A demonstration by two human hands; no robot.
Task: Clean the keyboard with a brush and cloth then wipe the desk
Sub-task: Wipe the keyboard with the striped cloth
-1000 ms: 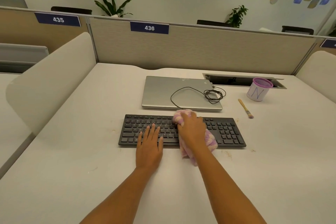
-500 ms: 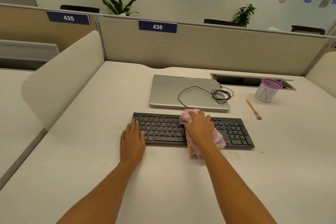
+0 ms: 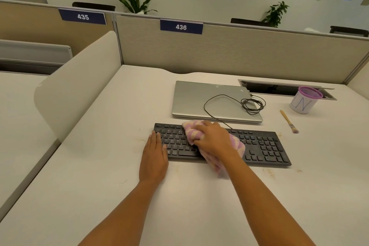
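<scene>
- cloth (image 3: 191, 131) clutched by right grip (image 3: 214, 140) on keyboard (image 3: 263, 146); left grip (image 3: 154, 158) laid flat at its end;
- keyboard could be pushed askew if that bracing slips

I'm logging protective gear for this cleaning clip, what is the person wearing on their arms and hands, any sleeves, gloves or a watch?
Nothing worn shows. The left hand and right hand are bare: no gloves, no rings visible. The left forearm and right forearm are uncovered down to the picture's bottom edge, with no sleeve, watch or bracelet in view.
</scene>
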